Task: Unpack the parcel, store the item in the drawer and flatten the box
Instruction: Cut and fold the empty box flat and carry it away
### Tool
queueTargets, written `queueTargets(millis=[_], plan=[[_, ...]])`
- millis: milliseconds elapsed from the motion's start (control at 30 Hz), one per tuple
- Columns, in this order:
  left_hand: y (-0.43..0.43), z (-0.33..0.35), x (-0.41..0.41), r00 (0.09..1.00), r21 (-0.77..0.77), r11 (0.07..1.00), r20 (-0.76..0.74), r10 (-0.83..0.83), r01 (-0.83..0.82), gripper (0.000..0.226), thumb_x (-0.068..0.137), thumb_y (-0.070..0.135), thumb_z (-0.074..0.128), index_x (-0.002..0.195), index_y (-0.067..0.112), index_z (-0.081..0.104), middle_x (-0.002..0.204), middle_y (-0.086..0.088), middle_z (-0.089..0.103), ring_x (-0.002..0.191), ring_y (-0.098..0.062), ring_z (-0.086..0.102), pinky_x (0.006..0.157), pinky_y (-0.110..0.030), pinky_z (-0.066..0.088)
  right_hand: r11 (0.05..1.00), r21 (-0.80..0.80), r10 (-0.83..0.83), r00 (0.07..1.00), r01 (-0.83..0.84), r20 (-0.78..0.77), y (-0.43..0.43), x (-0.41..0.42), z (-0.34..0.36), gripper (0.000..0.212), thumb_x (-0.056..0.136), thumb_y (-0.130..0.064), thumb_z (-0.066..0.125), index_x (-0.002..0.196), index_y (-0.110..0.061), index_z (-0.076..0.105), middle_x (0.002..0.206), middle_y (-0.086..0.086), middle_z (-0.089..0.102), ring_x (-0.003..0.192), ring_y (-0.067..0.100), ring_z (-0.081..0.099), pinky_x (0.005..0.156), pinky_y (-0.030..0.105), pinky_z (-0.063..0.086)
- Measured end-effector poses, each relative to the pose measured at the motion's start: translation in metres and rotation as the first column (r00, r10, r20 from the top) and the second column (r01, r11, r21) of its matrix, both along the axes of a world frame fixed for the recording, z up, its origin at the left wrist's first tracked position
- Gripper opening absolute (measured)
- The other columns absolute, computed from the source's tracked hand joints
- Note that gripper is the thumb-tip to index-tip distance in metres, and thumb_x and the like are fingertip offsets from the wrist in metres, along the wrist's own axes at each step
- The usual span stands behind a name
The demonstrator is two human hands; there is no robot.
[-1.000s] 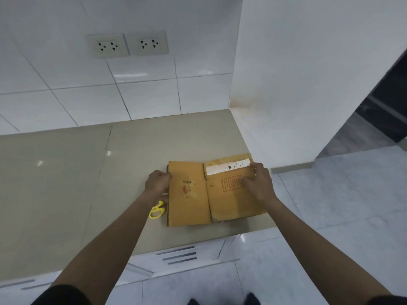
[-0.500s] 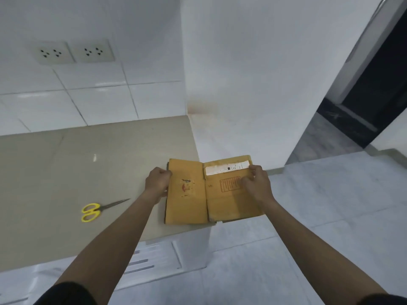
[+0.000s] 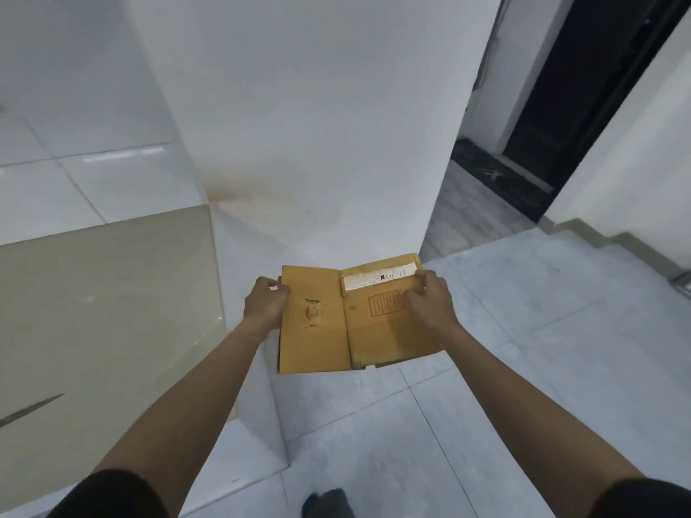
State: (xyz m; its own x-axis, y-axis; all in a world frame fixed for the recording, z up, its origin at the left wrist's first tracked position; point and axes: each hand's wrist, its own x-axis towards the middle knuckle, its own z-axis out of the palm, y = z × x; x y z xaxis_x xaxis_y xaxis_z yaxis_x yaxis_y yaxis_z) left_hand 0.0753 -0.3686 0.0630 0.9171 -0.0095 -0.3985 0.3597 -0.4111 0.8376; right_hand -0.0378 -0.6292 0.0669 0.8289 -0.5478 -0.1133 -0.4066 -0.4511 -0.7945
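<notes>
The flattened brown cardboard box is held in the air in front of me, off the counter and over the floor. It carries a white shipping label along its top right edge and a red stamp below it. My left hand grips the box's left edge. My right hand grips its upper right part, fingers over the label and stamp. The drawer and the unpacked item are not in view.
The beige counter lies at the left, with the blade tips of the scissors at the frame's left edge. A white wall pillar stands ahead. Grey tiled floor spreads to the right, and a dark doorway is at the far right.
Both hands lifted the flattened box off the counter and carried it to the right, past the counter's end. My view turned right, so the scissors and sockets slid out to the left.
</notes>
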Motion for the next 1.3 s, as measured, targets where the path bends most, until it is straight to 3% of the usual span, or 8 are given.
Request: queueTargets(millis=[100,233,433,600,867,1033,1200,1300], plan=[[-0.028,-0.007,0.011,0.999,0.015,0.999,-0.005,-0.043,0.043,0.045,0.093,0.028,0.05,0.136,0.022,0.041,0.113,-0.006,0.053,0.095,-0.028,0.059,0.074,-0.039,0.057,1.0,0.006,-0.011,0.999,0.011,-0.031,-0.026,0.011,-0.01,0.051,0.09,-0.018,0.053,0.139,-0.015,0.038,0.135,0.012,0.042,0.115,0.026,0.049,0.09,0.034,0.04],[-0.057,-0.029,0.042,0.995,0.014,0.997,-0.053,-0.079,0.08,0.022,0.093,0.026,0.049,0.115,0.024,0.055,0.113,-0.005,0.058,0.086,-0.02,0.061,0.057,-0.029,0.052,1.0,0.005,0.005,0.996,-0.004,-0.087,-0.053,0.038,-0.031,0.05,0.093,-0.021,0.052,0.14,-0.016,0.037,0.137,0.012,0.041,0.118,0.028,0.049,0.093,0.036,0.042],[-0.092,-0.061,0.104,0.992,0.135,0.988,-0.108,-0.061,0.075,0.017,0.09,0.024,0.048,0.097,0.018,0.061,0.093,-0.005,0.062,0.093,-0.03,0.063,0.088,-0.047,0.056,0.997,0.014,0.073,0.982,-0.071,-0.176,-0.087,0.106,-0.054,0.052,0.093,-0.021,0.052,0.142,-0.015,0.036,0.138,0.012,0.041,0.123,0.029,0.047,0.098,0.04,0.042],[-0.112,-0.078,0.142,0.986,0.18,0.98,-0.156,-0.058,0.086,0.018,0.092,0.022,0.048,0.095,0.011,0.061,0.1,-0.011,0.062,0.099,-0.033,0.061,0.094,-0.048,0.053,0.996,0.039,0.092,0.967,-0.085,-0.239,-0.104,0.154,-0.08,0.051,0.094,-0.022,0.052,0.141,-0.013,0.036,0.139,0.014,0.042,0.124,0.031,0.046,0.1,0.041,0.041],[-0.126,-0.13,0.189,0.977,0.187,0.979,-0.207,-0.044,0.084,0.014,0.092,0.02,0.045,0.093,0.01,0.055,0.079,-0.001,0.052,0.08,-0.023,0.05,0.076,-0.037,0.043,0.983,0.101,0.178,0.931,-0.154,-0.318,-0.126,0.226,-0.136,0.054,0.094,-0.021,0.053,0.143,-0.013,0.034,0.143,0.015,0.04,0.129,0.032,0.043,0.105,0.044,0.038],[-0.134,-0.189,0.216,0.972,0.164,0.986,-0.231,0.043,-0.005,0.011,0.088,0.017,0.046,0.088,0.014,0.056,0.084,-0.008,0.057,0.076,-0.024,0.053,0.07,-0.037,0.043,0.956,0.124,0.292,0.888,-0.265,-0.355,-0.137,0.283,-0.192,0.057,0.093,-0.021,0.052,0.145,-0.011,0.032,0.142,0.015,0.042,0.131,0.032,0.042,0.108,0.045,0.037],[-0.149,-0.285,0.252,0.972,0.187,0.982,-0.227,0.057,-0.014,0.014,0.088,0.022,0.047,0.087,0.015,0.06,0.078,0.002,0.058,0.075,-0.02,0.055,0.066,-0.031,0.044,0.936,0.152,0.352,0.871,-0.318,-0.343,-0.149,0.326,-0.283,0.05,0.093,-0.024,0.052,0.141,-0.013,0.04,0.136,0.013,0.05,0.123,0.032,0.05,0.104,0.05,0.044],[-0.16,-0.372,0.265,0.975,0.2,0.98,-0.216,0.059,-0.015,0.024,0.088,0.025,0.047,0.096,0.01,0.064,0.089,-0.002,0.064,0.085,-0.024,0.059,0.074,-0.036,0.044,0.923,0.148,0.384,0.856,-0.354,-0.346,-0.156,0.347,-0.366,0.046,0.094,-0.023,0.05,0.139,-0.015,0.042,0.134,0.013,0.052,0.12,0.032,0.052,0.102,0.051,0.046]])
